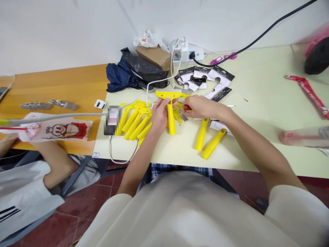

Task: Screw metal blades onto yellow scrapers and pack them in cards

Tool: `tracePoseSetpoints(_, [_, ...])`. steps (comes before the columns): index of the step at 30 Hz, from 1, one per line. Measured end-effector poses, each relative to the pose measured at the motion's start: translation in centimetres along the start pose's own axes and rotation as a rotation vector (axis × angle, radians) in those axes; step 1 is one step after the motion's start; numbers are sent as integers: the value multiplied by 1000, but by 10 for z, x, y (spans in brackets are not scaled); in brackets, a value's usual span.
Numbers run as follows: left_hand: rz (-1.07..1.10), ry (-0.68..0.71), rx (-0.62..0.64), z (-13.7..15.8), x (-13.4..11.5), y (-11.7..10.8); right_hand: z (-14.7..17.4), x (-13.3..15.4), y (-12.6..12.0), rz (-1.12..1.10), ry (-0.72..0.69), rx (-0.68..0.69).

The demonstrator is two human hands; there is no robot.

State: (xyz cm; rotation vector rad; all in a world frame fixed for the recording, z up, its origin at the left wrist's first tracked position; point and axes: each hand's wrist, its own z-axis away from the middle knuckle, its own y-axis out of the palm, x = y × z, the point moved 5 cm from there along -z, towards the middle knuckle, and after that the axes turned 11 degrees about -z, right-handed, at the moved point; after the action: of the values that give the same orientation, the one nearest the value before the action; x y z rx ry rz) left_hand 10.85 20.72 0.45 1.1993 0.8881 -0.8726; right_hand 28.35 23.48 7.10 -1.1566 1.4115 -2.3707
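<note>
My left hand (159, 114) is closed around a yellow scraper (171, 120). Its wide head with a metal blade points away from me and its handle hangs toward me. To the right, my right hand (195, 105) grips a red-handled tool (187, 107); the fingers cover most of it, so its kind is hidden. Several yellow scrapers (136, 123) lie in a row left of my left hand. Loose yellow pieces and metal blades (178, 113) lie behind and between my hands. Two yellow handles (214, 144) rest below my right forearm.
Black-and-white cards (217, 82) are spread at the back, near a power strip (196, 53). A dark blue umbrella (119, 75) and a cardboard box (155, 56) stand by the wall. A white cable crosses the table (257, 103). Another person's arm (56, 157) is at the left.
</note>
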Motion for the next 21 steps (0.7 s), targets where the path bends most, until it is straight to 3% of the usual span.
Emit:
tracePoseSetpoints(2, [-41, -31, 18, 1, 2, 3, 12, 9, -17, -57, -38, -49])
tracePoseSetpoints(7, [-110, -89, 93, 8, 16, 12, 31, 28, -49, -154, -89, -316])
tracePoseSetpoints(10, [-132, -112, 151, 13, 25, 17, 29, 30, -47, -160, -86, -378])
tracePoseSetpoints(16, [-142, -135, 235, 21, 32, 23, 18, 25, -34, -151, -64, -351])
tracePoseSetpoints(21, [-172, -137, 247, 22, 33, 23, 18, 24, -35, -199, -15, -391])
